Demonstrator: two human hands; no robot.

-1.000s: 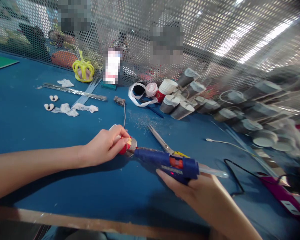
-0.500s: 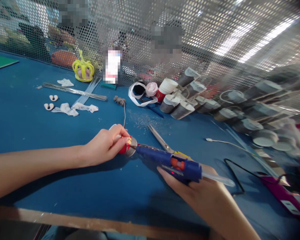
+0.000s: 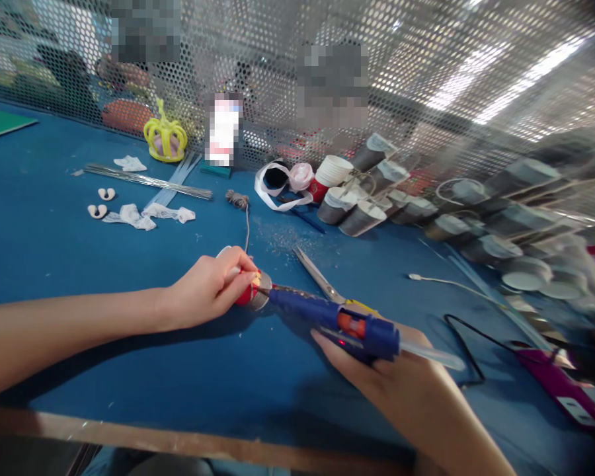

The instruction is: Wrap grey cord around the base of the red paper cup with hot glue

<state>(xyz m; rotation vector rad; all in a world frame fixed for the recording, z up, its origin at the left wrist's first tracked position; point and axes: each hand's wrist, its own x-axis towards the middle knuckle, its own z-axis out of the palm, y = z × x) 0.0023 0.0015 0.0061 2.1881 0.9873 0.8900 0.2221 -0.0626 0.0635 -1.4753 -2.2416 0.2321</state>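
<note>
Over the blue tabletop [image 3: 153,377], our left hand [image 3: 208,291] clamps thumb and fingers on a small red cup [image 3: 248,298] banded in grey cord [image 3: 264,301], while our right hand [image 3: 399,380] wraps a blue plastic glue gun [image 3: 317,313] (trigger finger hidden), its nozzle [image 3: 264,290] best kept steady at that band.

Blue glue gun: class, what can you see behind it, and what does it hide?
Just beyond the blue glue gun lie scissors, with the blades and some yellow handle showing. The gun covers the rest of the handle.
</note>
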